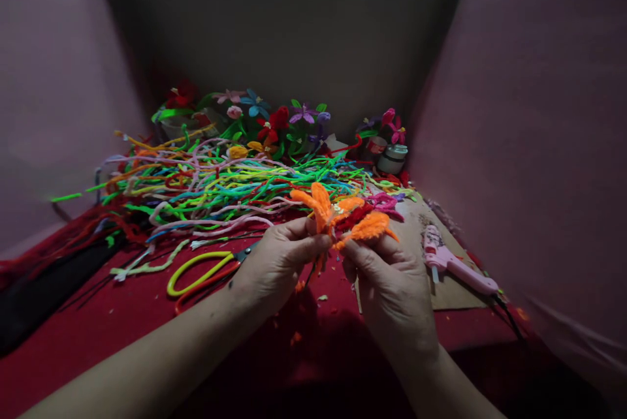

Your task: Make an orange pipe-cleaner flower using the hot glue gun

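Over the red-covered table [127,321], the left hand [289,249] pinches the base of an orange flower [321,205], and the right hand [386,275], just beside it, grips an orange petal [371,226] by its lower end. Pale stamens [337,209] are already in place; that petal looks still to be secured, though its joint is hidden. Around them lie scissors [215,256], a glue gun [458,266] on cardboard [458,302], heaped fuzzy stems [235,177] and, behind, completed-looking flowers [255,104].
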The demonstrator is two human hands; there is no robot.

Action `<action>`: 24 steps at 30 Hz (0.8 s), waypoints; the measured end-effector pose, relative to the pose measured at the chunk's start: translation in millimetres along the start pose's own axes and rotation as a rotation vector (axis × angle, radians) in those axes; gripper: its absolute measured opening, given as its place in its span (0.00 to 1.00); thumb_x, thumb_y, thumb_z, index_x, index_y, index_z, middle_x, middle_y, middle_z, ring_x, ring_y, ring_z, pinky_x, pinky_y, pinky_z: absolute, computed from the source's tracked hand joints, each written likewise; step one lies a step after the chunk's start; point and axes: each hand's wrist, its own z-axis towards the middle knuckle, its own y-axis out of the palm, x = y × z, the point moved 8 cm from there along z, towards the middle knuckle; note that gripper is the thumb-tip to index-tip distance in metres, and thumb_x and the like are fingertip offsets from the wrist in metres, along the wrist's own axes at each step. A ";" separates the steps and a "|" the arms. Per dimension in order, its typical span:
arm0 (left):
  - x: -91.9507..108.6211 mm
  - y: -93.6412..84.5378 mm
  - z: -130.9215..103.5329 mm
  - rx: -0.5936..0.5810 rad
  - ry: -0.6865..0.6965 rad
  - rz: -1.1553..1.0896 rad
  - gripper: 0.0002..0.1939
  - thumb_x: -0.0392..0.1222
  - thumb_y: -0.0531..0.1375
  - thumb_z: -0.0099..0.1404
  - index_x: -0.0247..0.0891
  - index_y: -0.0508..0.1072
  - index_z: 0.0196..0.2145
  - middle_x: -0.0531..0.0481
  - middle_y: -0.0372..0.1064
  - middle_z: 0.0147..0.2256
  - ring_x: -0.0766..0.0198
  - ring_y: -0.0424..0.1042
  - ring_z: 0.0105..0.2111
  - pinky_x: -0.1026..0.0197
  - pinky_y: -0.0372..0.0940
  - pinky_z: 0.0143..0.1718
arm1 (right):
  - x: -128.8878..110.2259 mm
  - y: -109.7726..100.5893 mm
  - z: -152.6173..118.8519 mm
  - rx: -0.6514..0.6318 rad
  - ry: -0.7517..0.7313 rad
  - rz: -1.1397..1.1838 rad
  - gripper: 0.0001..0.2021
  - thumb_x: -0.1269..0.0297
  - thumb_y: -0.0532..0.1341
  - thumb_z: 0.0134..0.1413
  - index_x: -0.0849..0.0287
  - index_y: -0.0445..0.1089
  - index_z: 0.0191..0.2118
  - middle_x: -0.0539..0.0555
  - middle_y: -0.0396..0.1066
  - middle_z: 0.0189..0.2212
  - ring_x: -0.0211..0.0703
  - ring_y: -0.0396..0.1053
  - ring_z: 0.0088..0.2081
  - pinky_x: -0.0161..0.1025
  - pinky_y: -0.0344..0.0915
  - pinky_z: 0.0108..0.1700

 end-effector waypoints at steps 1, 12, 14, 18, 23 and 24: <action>0.0 0.8 0.0 -0.008 -0.003 -0.004 0.06 0.36 0.63 0.53 0.33 0.75 0.31 0.50 0.71 0.28 0.69 0.66 0.27 0.66 0.61 0.33 | -0.3 -0.4 -0.2 -0.001 -0.001 -0.008 0.07 0.69 0.66 0.44 0.54 0.76 0.33 0.47 0.70 0.24 0.31 0.63 0.27 0.30 0.62 0.30; -1.7 -1.0 -1.2 0.022 -0.014 0.029 0.05 0.36 0.64 0.51 0.34 0.75 0.28 0.52 0.70 0.27 0.70 0.65 0.28 0.67 0.60 0.35 | -7.0 2.6 -2.0 -0.016 -0.084 -0.073 0.08 0.71 0.65 0.45 0.52 0.75 0.34 0.47 0.73 0.30 0.33 0.68 0.33 0.32 0.65 0.39; -3.1 -3.1 -0.2 0.035 -0.017 0.035 0.04 0.36 0.65 0.51 0.34 0.74 0.25 0.53 0.67 0.26 0.71 0.64 0.27 0.66 0.59 0.37 | -12.8 5.4 -1.8 -0.016 -0.125 -0.145 0.07 0.71 0.64 0.46 0.52 0.75 0.33 0.47 0.74 0.30 0.33 0.68 0.33 0.32 0.65 0.40; -5.7 -7.3 2.4 0.049 -0.018 0.029 0.06 0.36 0.66 0.49 0.34 0.71 0.23 0.55 0.63 0.24 0.71 0.61 0.27 0.64 0.59 0.38 | -18.5 11.9 1.8 -0.068 -0.118 -0.285 0.05 0.69 0.64 0.46 0.55 0.75 0.32 0.48 0.73 0.29 0.35 0.68 0.34 0.34 0.66 0.40; -5.8 -8.4 3.3 0.044 -0.017 0.050 0.06 0.35 0.66 0.48 0.34 0.71 0.21 0.55 0.63 0.23 0.71 0.61 0.26 0.65 0.59 0.37 | -24.4 14.4 6.2 -0.105 -0.127 -0.413 0.03 0.69 0.63 0.46 0.57 0.75 0.29 0.45 0.69 0.22 0.31 0.64 0.26 0.32 0.65 0.35; -5.1 -8.1 3.1 0.041 -0.015 0.059 0.06 0.35 0.66 0.48 0.34 0.71 0.20 0.55 0.63 0.22 0.71 0.61 0.25 0.65 0.59 0.37 | -25.2 14.7 6.8 -0.109 -0.128 -0.420 0.03 0.70 0.63 0.46 0.57 0.75 0.29 0.45 0.68 0.21 0.30 0.62 0.25 0.31 0.64 0.34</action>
